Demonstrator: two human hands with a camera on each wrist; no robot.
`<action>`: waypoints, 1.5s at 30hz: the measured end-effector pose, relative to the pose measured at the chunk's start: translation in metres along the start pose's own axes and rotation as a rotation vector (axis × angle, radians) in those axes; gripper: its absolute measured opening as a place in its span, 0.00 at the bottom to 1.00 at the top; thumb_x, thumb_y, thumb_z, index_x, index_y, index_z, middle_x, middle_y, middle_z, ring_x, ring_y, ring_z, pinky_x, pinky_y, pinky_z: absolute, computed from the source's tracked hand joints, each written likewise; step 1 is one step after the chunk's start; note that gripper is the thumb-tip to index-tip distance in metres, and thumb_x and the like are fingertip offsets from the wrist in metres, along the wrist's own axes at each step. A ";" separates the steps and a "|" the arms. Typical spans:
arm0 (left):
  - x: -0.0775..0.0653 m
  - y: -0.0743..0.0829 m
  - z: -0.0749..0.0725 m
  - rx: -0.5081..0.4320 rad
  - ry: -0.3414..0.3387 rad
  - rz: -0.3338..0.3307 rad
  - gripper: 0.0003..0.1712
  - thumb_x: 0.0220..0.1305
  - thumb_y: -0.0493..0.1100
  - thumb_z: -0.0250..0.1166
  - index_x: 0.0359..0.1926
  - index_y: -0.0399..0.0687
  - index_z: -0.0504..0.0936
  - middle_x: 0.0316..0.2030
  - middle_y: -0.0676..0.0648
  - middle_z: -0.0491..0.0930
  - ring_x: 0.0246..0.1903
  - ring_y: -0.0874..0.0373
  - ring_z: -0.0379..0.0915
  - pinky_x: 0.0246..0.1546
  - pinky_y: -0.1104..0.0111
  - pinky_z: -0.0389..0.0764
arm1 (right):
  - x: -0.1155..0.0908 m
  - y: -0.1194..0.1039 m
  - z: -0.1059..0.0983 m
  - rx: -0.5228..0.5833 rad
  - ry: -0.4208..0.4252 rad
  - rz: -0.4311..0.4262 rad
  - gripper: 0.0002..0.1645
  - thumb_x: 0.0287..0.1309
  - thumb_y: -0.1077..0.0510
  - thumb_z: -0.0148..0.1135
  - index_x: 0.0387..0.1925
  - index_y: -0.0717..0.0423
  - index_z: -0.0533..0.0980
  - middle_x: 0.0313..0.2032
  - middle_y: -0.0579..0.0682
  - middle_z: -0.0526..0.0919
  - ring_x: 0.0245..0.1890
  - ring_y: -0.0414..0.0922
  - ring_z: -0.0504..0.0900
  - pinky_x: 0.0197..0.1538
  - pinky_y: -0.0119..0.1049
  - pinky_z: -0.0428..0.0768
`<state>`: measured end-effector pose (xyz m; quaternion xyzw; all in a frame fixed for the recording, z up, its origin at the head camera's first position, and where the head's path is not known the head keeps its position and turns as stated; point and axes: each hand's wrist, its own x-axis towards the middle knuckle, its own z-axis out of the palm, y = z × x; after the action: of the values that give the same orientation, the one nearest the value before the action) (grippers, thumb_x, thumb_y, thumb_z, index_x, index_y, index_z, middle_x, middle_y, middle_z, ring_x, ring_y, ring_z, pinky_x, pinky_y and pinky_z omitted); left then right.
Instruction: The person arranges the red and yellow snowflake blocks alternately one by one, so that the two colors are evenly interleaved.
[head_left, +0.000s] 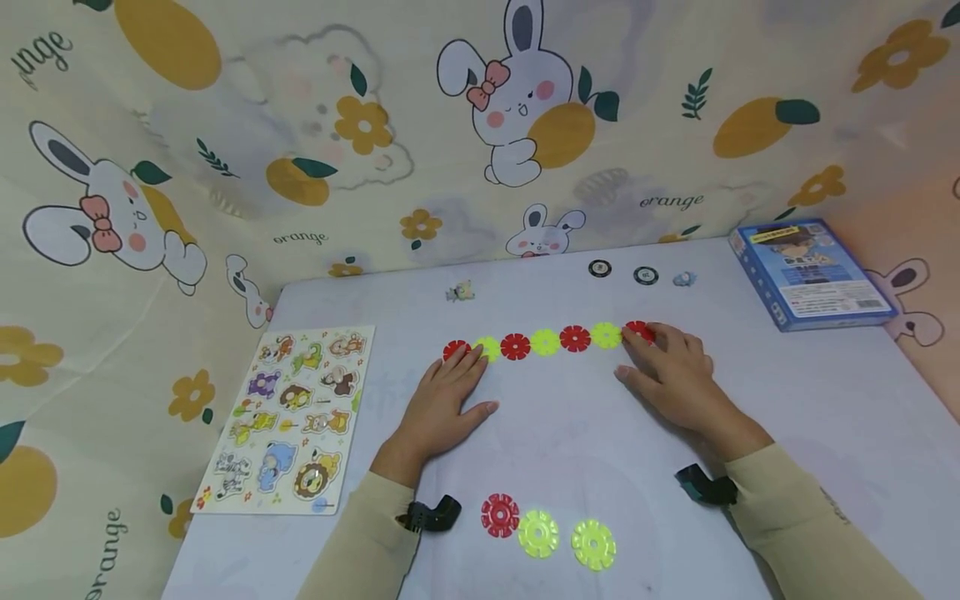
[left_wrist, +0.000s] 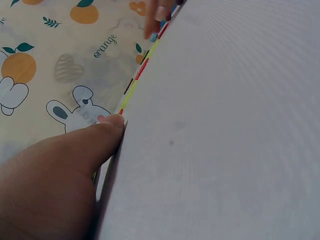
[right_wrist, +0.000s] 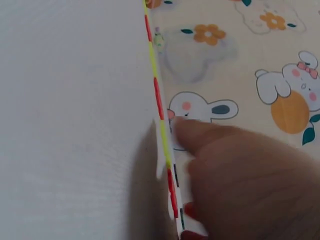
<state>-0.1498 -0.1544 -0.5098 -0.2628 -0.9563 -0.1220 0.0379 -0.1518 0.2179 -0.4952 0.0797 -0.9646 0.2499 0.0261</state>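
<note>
A row of notched plastic discs, alternating red and yellow-green, runs across the table; a red disc [head_left: 515, 347] and a yellow-green disc [head_left: 545, 342] lie in its middle. My left hand [head_left: 442, 408] rests with fairly straight fingers on the left end, partly covering the red end disc [head_left: 454, 349]. At the opposite end, fingers of my right hand [head_left: 675, 379] touch the red end disc [head_left: 637, 330], its thumb spread apart. The wrist views show the row edge-on, with the left hand [left_wrist: 65, 160] and right hand [right_wrist: 245, 175] beside it.
Nearer me lie a loose red disc [head_left: 500, 515] and two yellow-green discs [head_left: 593, 545]. An animal puzzle board [head_left: 352, 467] lies at left, a blue box [head_left: 817, 271] at back right. Behind the row are two black round tokens [head_left: 600, 268] and small figures [head_left: 461, 291].
</note>
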 end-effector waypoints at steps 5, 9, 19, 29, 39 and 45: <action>-0.001 0.000 -0.001 -0.004 -0.007 0.001 0.43 0.64 0.70 0.48 0.73 0.54 0.57 0.73 0.54 0.49 0.72 0.54 0.38 0.67 0.49 0.45 | -0.006 -0.009 -0.009 0.286 0.061 -0.006 0.38 0.62 0.43 0.60 0.70 0.46 0.61 0.66 0.55 0.59 0.62 0.56 0.59 0.51 0.58 0.72; -0.001 0.000 -0.002 -0.003 -0.006 0.001 0.43 0.64 0.70 0.48 0.73 0.54 0.57 0.73 0.55 0.49 0.72 0.54 0.38 0.67 0.50 0.45 | -0.021 -0.021 -0.013 0.522 -0.015 -0.115 0.35 0.63 0.52 0.62 0.69 0.45 0.61 0.61 0.51 0.68 0.53 0.51 0.72 0.46 0.37 0.78; 0.000 -0.001 0.000 0.012 0.005 0.003 0.44 0.63 0.71 0.48 0.74 0.57 0.56 0.73 0.55 0.49 0.72 0.54 0.38 0.67 0.49 0.45 | -0.079 -0.065 0.003 0.543 -0.665 -0.327 0.41 0.48 0.44 0.73 0.65 0.35 0.68 0.57 0.37 0.72 0.56 0.42 0.68 0.58 0.43 0.70; 0.000 -0.002 0.002 0.008 0.002 0.006 0.44 0.64 0.71 0.46 0.74 0.56 0.55 0.73 0.56 0.48 0.72 0.55 0.37 0.68 0.50 0.45 | -0.091 -0.076 0.004 0.269 -0.702 -0.425 0.18 0.44 0.40 0.74 0.38 0.25 0.75 0.46 0.28 0.69 0.50 0.38 0.64 0.52 0.42 0.70; 0.001 -0.002 0.003 0.015 0.006 0.003 0.44 0.64 0.72 0.46 0.74 0.57 0.56 0.73 0.56 0.48 0.72 0.55 0.37 0.67 0.50 0.45 | -0.062 -0.043 -0.006 0.654 -0.540 -0.112 0.11 0.57 0.46 0.67 0.39 0.42 0.78 0.33 0.47 0.79 0.34 0.48 0.77 0.35 0.35 0.79; 0.000 -0.002 0.001 0.005 -0.002 -0.004 0.44 0.64 0.71 0.46 0.74 0.56 0.55 0.73 0.56 0.47 0.72 0.56 0.36 0.68 0.50 0.44 | -0.032 0.001 -0.015 0.590 -0.126 0.182 0.19 0.61 0.40 0.60 0.46 0.46 0.76 0.38 0.53 0.78 0.32 0.51 0.76 0.28 0.35 0.79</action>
<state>-0.1509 -0.1553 -0.5110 -0.2610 -0.9572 -0.1192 0.0374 -0.1199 0.2303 -0.4854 0.0123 -0.8533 0.5151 -0.0806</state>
